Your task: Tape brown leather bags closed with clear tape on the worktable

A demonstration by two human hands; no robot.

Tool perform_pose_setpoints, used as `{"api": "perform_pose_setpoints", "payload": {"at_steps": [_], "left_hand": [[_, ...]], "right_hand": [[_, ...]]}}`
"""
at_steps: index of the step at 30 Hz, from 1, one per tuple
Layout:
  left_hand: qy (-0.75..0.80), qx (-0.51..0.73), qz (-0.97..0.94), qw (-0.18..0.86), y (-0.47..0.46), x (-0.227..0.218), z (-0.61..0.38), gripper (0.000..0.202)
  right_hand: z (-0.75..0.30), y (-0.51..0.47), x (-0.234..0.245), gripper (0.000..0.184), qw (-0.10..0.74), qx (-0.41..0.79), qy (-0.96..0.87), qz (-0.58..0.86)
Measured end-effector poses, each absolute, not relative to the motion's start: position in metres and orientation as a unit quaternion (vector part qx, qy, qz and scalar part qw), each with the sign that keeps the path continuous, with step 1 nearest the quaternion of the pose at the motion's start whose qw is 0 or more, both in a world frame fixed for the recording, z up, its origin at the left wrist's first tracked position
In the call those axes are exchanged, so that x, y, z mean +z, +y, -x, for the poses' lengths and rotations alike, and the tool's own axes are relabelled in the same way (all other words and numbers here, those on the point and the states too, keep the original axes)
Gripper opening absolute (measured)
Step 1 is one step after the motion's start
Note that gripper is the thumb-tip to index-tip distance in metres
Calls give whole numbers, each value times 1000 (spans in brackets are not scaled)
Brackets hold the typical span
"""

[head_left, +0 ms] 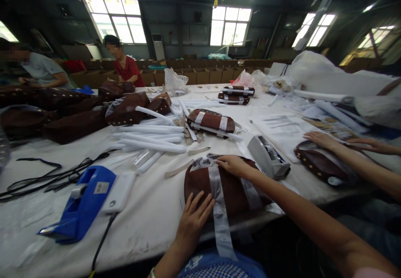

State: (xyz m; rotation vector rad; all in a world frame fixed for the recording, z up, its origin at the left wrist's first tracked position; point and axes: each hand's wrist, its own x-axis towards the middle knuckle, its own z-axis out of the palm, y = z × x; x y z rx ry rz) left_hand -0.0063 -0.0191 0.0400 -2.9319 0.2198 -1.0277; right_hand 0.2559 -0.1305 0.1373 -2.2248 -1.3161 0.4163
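A brown bag [232, 186] lies on the white table [150, 219] in front of me, with a clear plastic strip [219, 211] running down over it and off the near edge. My left hand [194, 219] lies flat on the bag's near left side, fingers spread, next to the strip. My right hand [233, 165] rests on the bag's far top edge, fingers bent down on the strip's upper end. Neither hand grips anything that I can see.
A blue tape dispenser [81, 205] sits at my left, a grey one [267, 157] at my right. Rolled white paper tubes [153, 138] and more brown bags [211, 121] lie farther back. Another person's hands [319, 139] rest on a bag at right. Two people work at far left.
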Motion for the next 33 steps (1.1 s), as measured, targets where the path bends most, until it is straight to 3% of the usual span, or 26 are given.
{"api": "perform_pose_setpoints", "payload": {"at_steps": [5,11,22,33], "left_hand": [[98,-357,928,29,-14,31,5,43],[151,-372,916,11,-6,20,0,39],[150,-360,921,-3,-7,23,2,38],[162,-360,919,-8,-7,28,4,42]], "right_hand": [[-285,-104,122,61,201,279,-495,798],[-269,-86,124,58,187,340,-526,756],[-266,-86,130,70,144,270,-536,787],[-241,-90,117,49,122,184,-545,809]]}}
